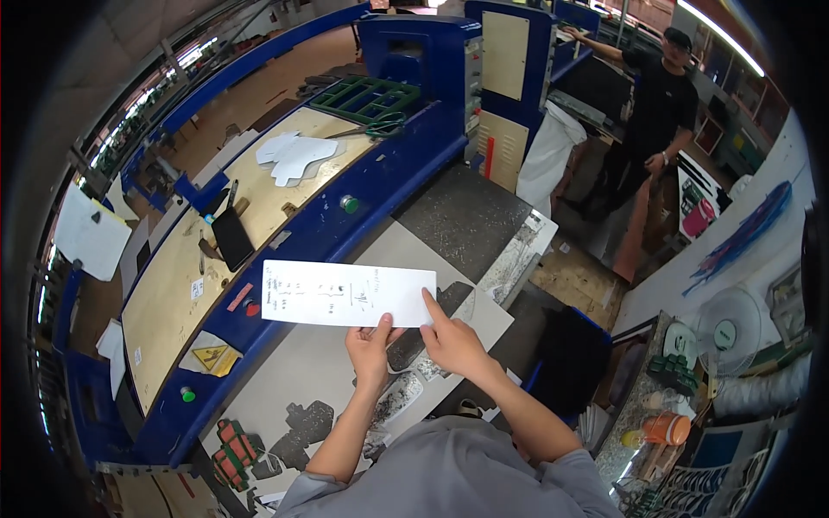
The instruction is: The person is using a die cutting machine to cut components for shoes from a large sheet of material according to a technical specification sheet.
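As the left hand (369,356) pinched the white sheet (345,295), the right hand (455,345) touched its right end, grip unclear

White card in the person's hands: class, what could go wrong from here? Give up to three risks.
1. The white card could slip: the left hand pinches it near its lower edge.
2. The right hand, index finger extended at the card's right end, might tip it by pressing.
3. Green-handled scissors lie beside the white cut-out sheets, where a careless reach might catch the blades.
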A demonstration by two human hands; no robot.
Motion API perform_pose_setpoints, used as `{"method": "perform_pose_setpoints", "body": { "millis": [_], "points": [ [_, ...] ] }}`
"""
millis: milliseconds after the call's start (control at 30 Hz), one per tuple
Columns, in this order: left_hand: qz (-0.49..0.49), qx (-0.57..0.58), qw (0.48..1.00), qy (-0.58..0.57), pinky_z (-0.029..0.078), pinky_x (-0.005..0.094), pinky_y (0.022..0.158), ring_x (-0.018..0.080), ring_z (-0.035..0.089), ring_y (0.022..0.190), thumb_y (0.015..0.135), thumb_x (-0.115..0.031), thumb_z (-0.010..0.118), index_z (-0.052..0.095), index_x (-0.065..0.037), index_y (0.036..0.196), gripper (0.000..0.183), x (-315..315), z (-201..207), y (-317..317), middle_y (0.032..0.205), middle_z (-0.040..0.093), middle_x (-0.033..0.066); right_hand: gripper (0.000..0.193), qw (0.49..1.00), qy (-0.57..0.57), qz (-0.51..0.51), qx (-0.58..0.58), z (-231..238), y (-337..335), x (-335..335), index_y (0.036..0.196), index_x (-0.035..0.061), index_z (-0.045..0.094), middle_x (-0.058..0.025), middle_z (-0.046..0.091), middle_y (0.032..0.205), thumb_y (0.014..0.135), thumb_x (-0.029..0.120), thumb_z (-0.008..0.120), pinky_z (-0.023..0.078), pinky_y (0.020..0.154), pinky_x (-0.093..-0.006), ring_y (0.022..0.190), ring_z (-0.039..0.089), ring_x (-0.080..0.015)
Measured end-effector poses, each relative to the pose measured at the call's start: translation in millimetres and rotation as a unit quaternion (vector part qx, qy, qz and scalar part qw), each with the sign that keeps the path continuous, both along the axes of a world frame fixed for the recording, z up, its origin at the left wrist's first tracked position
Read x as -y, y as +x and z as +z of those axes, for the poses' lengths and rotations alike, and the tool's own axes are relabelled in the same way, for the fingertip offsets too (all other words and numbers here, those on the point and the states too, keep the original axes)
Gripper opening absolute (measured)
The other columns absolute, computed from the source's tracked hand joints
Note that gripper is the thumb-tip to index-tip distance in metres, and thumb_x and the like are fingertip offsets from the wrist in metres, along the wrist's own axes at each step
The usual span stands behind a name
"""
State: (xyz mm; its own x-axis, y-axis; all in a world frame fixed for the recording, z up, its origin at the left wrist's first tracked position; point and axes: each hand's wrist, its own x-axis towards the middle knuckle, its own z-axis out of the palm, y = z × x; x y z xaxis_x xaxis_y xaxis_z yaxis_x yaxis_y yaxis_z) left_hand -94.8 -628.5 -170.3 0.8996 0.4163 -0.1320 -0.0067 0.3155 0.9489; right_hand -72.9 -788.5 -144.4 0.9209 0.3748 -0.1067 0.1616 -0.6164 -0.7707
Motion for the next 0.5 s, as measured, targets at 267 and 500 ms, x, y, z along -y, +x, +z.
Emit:
{"method": "perform_pose_setpoints", "body": {
  "millis": [267, 500],
  "points": [
    [-0.009, 0.022, 1.000, -0.012, 0.059, 0.0285, 0.072, 0.0190, 0.064, 0.092, 0.091, -0.006, 0.063, 0.050, 0.004, 0.118, 0.032, 14, 3, 20, 0.110, 0.062, 0.0141, 0.070, 0.997, -0.038, 0.023, 0.062, -8, -1, 28, 0.150, 0.0115, 0.020, -0.0222, 0.061, 0.065, 0.088, 0.018, 0.053, 0.049, 0.061, -0.0507, 0.061, 0.061, -0.0405],
    [0.014, 0.009, 1.000, 0.025, 0.057, 0.0229, 0.068, 0.0152, 0.064, 0.086, 0.091, -0.009, 0.064, 0.051, 0.002, 0.115, 0.030, 1, -12, 21, 0.105, 0.063, 0.0100, 0.075, 0.989, -0.028, 0.132, 0.066, -9, 27, 5, 0.150, 0.0081, 0.023, -0.0212, 0.062, 0.068, 0.081, 0.007, 0.051, 0.049, 0.059, -0.0483, 0.062, 0.062, -0.0385]
  ]
}}
